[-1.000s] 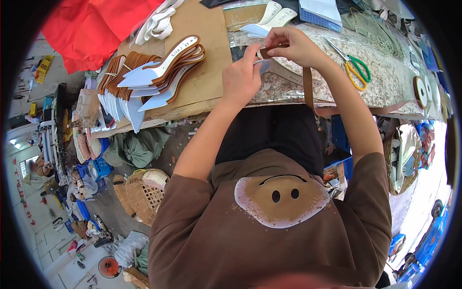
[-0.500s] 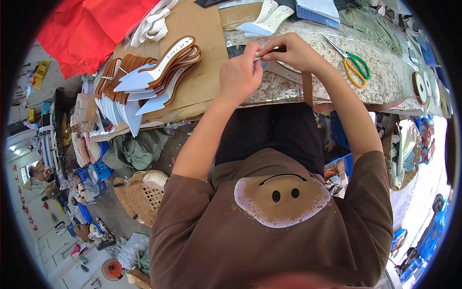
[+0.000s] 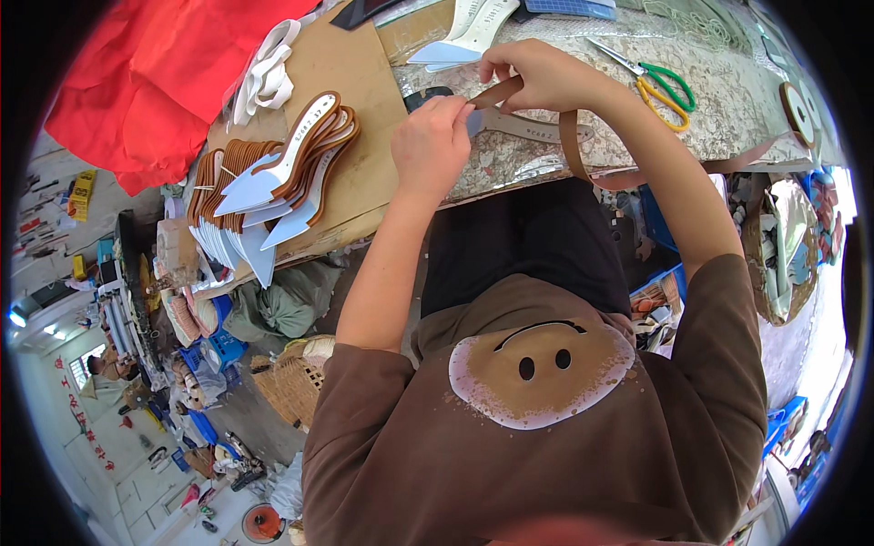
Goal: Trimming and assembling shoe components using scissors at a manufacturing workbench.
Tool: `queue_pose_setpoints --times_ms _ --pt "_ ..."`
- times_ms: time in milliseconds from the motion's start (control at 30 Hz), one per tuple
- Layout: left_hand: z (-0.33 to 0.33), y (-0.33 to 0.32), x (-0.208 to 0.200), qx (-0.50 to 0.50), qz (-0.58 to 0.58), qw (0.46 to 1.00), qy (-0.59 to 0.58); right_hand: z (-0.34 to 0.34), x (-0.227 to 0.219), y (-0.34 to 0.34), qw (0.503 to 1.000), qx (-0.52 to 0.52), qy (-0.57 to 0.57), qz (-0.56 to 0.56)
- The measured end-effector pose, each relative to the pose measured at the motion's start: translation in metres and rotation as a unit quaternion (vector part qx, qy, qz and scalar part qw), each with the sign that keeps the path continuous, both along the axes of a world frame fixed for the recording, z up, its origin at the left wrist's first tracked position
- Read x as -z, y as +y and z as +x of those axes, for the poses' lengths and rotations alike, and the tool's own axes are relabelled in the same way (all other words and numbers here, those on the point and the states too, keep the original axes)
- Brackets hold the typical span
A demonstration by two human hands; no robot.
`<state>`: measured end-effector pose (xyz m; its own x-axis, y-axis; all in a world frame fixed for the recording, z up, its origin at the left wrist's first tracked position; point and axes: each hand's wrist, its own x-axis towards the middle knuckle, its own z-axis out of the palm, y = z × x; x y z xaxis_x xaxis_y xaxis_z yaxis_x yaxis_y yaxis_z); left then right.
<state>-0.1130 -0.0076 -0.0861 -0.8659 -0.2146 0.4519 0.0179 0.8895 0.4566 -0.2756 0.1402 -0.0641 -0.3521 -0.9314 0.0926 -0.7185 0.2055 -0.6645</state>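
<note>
My left hand [image 3: 428, 141] is closed, its fingertips pinching the end of a narrow brown strip [image 3: 497, 93]. My right hand [image 3: 551, 77] grips the same strip a short way along, between bent fingers. From there the strip hangs in a loop below my right hand and runs right, towards a roll [image 3: 796, 116] at the table's edge. Beneath my hands is a white shoe insole [image 3: 528, 128], its pale blue end partly hidden by my left fingers. Whether my left hand also touches this insole, I cannot tell. A small dark object [image 3: 426, 97] lies behind my left hand.
Brown-edged insoles [image 3: 305, 136] are stacked on cardboard [image 3: 369, 118] at left, beside a white band coil [image 3: 266, 73] and red cloth [image 3: 173, 82]. More insoles [image 3: 469, 36] lie at the back. Scissors [image 3: 665, 91] with green and yellow handles lie at right.
My hands have moved apart, and a stretch of brown strip now shows between them. More of the insole underneath is visible. The whole view has also shifted and turned slightly.
</note>
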Motion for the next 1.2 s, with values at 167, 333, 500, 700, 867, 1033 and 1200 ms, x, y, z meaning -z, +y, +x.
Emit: queue_pose_setpoints --times_ms 167,333,500,700,867,1033,1200 --pt "-0.006 0.0 -0.008 -0.009 -0.009 0.998 -0.057 0.008 0.004 -0.001 0.992 0.041 -0.094 -0.068" --pt "-0.01 0.0 -0.008 -0.01 -0.01 0.998 -0.059 0.021 0.008 -0.001 0.987 0.102 -0.086 -0.085" --pt "-0.011 -0.002 -0.004 -0.008 -0.026 0.999 -0.042 0.024 0.011 -0.002 0.98 0.129 -0.121 -0.096" --pt "-0.012 -0.001 -0.006 -0.013 -0.038 0.998 -0.048 0.031 0.01 -0.004 0.981 0.125 -0.089 -0.115" --pt "-0.013 -0.002 -0.005 -0.007 -0.044 0.998 -0.038 0.039 0.007 -0.007 0.984 0.139 -0.034 -0.11" --pt "-0.013 -0.002 -0.006 -0.012 -0.056 0.997 -0.043 0.043 0.009 -0.008 0.983 0.145 0.045 -0.099" --pt "-0.013 0.001 -0.007 -0.013 -0.065 0.997 -0.048 0.035 0.012 -0.006 0.99 0.124 -0.007 -0.072"
